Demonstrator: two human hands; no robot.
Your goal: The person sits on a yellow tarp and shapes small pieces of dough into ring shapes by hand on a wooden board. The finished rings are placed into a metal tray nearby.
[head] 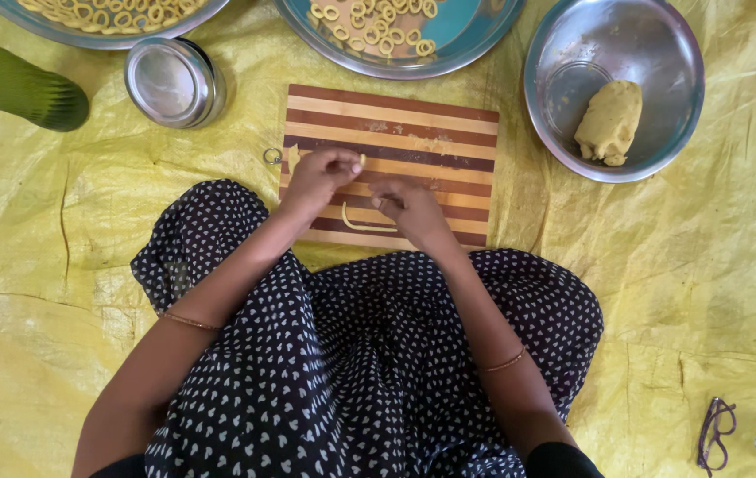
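On the yellow sheet [679, 265], our left hand [316, 177] pinches a thin dough strip [361, 160]; our right hand [409, 205] is curled shut, contents unclear. Roll gently over the striped board [449, 124].

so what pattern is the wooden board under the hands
The rectangular wooden cutting board has lengthwise stripes of alternating dark brown and pale tan, shown in the head view.
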